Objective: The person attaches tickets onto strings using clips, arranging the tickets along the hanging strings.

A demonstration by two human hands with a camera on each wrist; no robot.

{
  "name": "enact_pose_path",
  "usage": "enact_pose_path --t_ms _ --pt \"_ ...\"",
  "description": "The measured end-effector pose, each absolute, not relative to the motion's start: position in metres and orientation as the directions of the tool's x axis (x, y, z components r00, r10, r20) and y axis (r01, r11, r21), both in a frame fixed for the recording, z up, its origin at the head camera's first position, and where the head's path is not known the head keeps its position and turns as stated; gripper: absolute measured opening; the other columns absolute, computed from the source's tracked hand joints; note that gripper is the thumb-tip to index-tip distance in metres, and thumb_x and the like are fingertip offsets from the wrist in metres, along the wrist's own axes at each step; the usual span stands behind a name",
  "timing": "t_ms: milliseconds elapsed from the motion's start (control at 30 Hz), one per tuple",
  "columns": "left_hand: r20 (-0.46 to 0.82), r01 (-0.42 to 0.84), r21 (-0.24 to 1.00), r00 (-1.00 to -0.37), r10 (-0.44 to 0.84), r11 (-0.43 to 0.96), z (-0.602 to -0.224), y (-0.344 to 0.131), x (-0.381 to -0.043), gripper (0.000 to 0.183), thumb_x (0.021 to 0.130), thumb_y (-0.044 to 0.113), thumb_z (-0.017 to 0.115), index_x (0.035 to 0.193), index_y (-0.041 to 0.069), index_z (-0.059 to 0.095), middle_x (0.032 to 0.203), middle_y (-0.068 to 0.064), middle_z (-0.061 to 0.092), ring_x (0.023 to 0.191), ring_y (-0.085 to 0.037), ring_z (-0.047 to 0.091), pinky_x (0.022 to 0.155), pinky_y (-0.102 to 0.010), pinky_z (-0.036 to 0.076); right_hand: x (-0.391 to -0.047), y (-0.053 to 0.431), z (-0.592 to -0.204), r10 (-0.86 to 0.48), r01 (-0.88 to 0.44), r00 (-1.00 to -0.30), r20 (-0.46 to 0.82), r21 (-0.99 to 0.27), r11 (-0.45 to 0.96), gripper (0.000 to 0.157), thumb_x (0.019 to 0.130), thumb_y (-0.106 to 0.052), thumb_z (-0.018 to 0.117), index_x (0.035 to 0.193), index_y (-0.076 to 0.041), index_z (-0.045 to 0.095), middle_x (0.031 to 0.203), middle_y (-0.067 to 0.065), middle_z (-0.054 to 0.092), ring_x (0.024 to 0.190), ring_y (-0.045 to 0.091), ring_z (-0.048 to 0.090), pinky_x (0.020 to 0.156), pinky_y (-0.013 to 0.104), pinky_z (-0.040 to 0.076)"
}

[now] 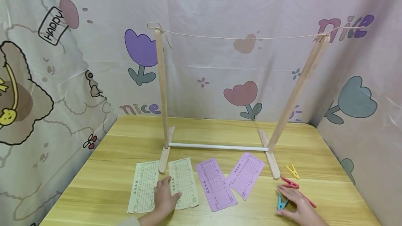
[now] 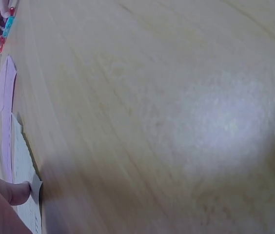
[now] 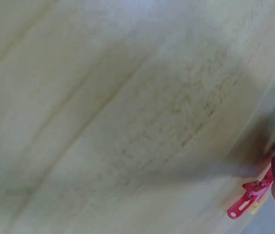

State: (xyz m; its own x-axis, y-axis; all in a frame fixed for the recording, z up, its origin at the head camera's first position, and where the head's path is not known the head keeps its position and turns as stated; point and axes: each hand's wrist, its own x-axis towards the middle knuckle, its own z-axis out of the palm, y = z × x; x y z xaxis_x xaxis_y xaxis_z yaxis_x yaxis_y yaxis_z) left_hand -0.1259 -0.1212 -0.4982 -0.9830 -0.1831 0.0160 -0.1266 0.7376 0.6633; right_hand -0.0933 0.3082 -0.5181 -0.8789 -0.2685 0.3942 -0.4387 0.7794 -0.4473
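Green form (image 1: 186,186) is touched by loosely spread left hand (image 1: 165,198); blue clothespin (image 1: 280,205) is straddled by parted right hand (image 1: 298,206).

Pale grey sleeve (image 1: 129,222) on the left forearm (image 1: 150,219), bare left grip (image 1: 165,198), bare right grip (image 1: 297,205)

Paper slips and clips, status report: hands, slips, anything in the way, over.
Left hand touching the rightmost green slip. Right hand at blue clip, grip unclear. Red clip crowding its fingers. String bare.
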Motion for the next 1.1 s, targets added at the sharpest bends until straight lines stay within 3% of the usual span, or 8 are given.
enact_pose_path --t_ms 200,367,700,900,1100 --pt "0.021 -0.100 0.665 -0.988 -0.153 0.740 -0.494 -0.124 -0.127 0.066 0.065 0.007 0.078 0.121 -0.010 0.048 0.111 -0.026 0.050 0.098 -0.037 0.047 0.085 -0.047 0.044 -0.096 0.313 -0.513 -0.292 -0.417 -0.900 0.323 -0.448 0.791 0.067 0.064 -0.040 0.080 0.120 -0.009 0.061 0.117 0.013 0.063 0.112 -0.020 0.032 0.087 -0.005 0.024" --pt "0.012 -0.088 0.689 -0.991 -0.132 0.719 -0.493 -0.127 -0.128 0.063 0.066 0.006 0.078 0.120 -0.009 0.049 0.110 -0.023 0.051 0.100 -0.037 0.047 0.087 -0.047 0.043 -0.096 0.317 -0.513 -0.343 -0.463 -0.882 0.323 -0.461 0.757 0.067 0.066 -0.038 0.079 0.122 -0.006 0.060 0.118 0.016 0.062 0.115 -0.024 0.024 0.088 -0.006 0.021" --pt "-0.037 -0.109 0.701 -0.993 -0.116 0.704 -0.495 -0.134 -0.129 0.075 0.068 0.015 0.080 0.123 -0.017 0.041 0.106 -0.026 0.048 0.095 -0.035 0.050 0.082 -0.045 0.049 -0.100 0.323 -0.512 -0.426 -0.483 -0.875 0.230 -0.457 0.747 0.064 0.073 -0.042 0.072 0.125 -0.008 0.058 0.123 0.022 0.057 0.118 -0.022 0.023 0.089 -0.002 0.025" --pt "-0.058 -0.108 0.665 -0.994 -0.093 0.739 -0.491 -0.135 -0.136 0.071 0.064 0.008 0.080 0.119 -0.018 0.044 0.103 -0.027 0.049 0.091 -0.033 0.050 0.082 -0.045 0.048 -0.103 0.327 -0.514 -0.488 -0.563 -0.826 0.280 -0.385 0.731 0.056 0.074 -0.033 0.074 0.120 -0.005 0.060 0.119 0.021 0.060 0.117 -0.011 0.036 0.088 -0.001 0.030" --pt "-0.094 -0.138 0.656 -0.990 -0.100 0.742 -0.485 -0.132 -0.138 0.069 0.063 0.002 0.079 0.119 -0.018 0.045 0.105 -0.031 0.047 0.091 -0.037 0.051 0.083 -0.048 0.048 -0.103 0.325 -0.506 -0.455 -0.493 -0.870 0.189 -0.347 0.798 0.057 0.074 -0.041 0.071 0.117 -0.005 0.062 0.118 0.019 0.060 0.109 0.008 0.049 0.081 0.012 0.045"
